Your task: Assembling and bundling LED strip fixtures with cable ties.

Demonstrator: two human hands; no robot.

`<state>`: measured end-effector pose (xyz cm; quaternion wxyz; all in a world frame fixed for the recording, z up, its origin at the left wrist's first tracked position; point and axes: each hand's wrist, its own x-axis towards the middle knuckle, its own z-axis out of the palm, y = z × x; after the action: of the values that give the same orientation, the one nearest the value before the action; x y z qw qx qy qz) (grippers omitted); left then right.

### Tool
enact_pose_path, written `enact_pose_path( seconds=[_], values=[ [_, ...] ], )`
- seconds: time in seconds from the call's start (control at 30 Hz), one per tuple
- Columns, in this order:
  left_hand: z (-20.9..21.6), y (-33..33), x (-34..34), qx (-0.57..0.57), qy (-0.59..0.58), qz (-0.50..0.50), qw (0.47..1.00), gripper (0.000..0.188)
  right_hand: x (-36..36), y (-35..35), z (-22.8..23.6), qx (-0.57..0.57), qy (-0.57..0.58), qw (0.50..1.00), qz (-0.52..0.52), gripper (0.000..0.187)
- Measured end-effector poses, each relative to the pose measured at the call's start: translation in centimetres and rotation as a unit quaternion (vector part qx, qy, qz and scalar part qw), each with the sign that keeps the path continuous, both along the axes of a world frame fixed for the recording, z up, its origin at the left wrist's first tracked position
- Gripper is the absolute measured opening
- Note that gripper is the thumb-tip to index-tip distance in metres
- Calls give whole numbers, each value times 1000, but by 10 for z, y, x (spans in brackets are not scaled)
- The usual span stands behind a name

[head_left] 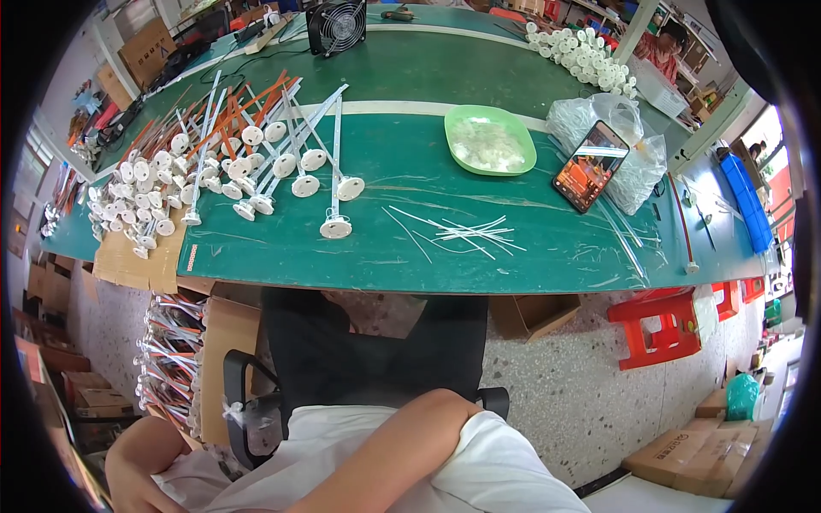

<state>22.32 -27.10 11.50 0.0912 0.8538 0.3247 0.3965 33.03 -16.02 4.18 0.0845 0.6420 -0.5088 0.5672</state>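
Both my bare arms bend at the lower edge, the right arm (pixel 385 453) in front of white cloth and the left arm (pixel 141 457) at the lower left. Neither hand shows clearly; the forearms run out of the picture. On the green table (pixel 342 265) lie several thin white strips (pixel 470 232). Left of them are long strips with white round discs (pixel 336 227) on their ends, some white and some orange. A light green bowl (pixel 459 158) holds small translucent pieces (pixel 489 144). A lit phone (pixel 590 167) leans against a clear plastic bag (pixel 646 171).
A black chair (pixel 376 368) stands against the table's front edge. Beside it on the left is an open carton (pixel 231 342) packed with similar pieces. Red stools (pixel 654 329), a brown box (pixel 534 316) and a black fan (pixel 336 30) are around. Another person (pixel 663 51) is at the far right.
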Motion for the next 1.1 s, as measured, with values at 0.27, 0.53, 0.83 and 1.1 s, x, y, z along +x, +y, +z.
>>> enact_pose_path(
  seconds=[0.27,0.53,0.83,1.1],
  values=[
    [4,12,-6,-42,-30,-29,998,14,-10,-4,-6,-41,126,991,22,35],
    [-7,3,-5,1,-33,-56,998,13,-5,5,-8,-22,64,998,-17,32],
    [-2,1,-2,-44,-35,-28,998,14,-5,8,-8,-19,53,998,-20,31],
    [-5,9,-6,-19,-35,-42,998,13,-3,9,-10,-21,2,1000,-9,29]
  ],
)
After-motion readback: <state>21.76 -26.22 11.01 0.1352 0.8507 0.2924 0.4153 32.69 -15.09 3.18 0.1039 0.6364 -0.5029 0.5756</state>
